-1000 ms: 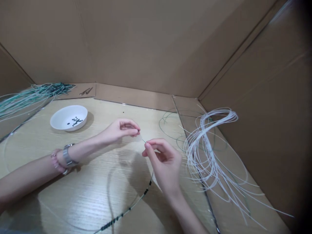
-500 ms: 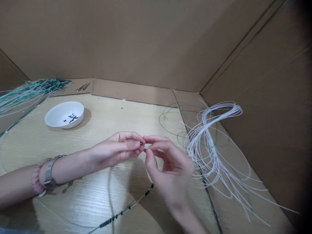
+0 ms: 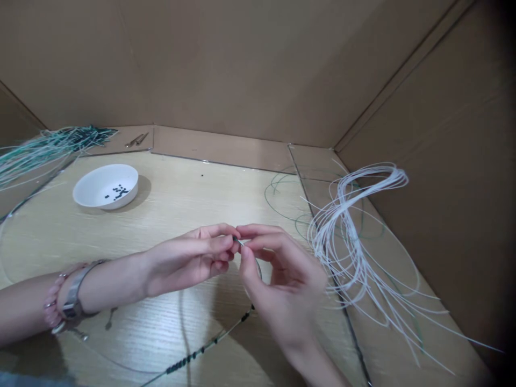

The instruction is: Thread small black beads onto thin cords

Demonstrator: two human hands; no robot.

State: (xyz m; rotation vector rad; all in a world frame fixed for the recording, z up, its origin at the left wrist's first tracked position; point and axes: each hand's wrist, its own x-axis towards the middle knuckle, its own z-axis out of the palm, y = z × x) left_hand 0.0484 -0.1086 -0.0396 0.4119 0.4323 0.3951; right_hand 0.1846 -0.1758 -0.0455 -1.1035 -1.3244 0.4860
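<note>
My left hand (image 3: 193, 258) pinches a tiny dark bead (image 3: 234, 238) between thumb and forefinger. My right hand (image 3: 278, 279) meets it fingertip to fingertip, pinching the free end of a thin green cord (image 3: 209, 344). The cord runs down from my right hand toward the table's near edge, with several dark beads strung on it. Both hands hover just above the wooden tabletop (image 3: 169, 204). A watch and a pink bead bracelet (image 3: 60, 306) sit on my left wrist.
A white bowl (image 3: 105, 185) holding several dark beads stands at the back left. A bundle of green and white strands (image 3: 44, 148) lies at the far left. Looped white cords (image 3: 355, 226) and a green loop (image 3: 282, 199) lie to the right. Cardboard walls surround the table.
My left hand brought the bead from apart over to my right hand's cord end; the fingertips now touch. The view shifted slightly downward.
</note>
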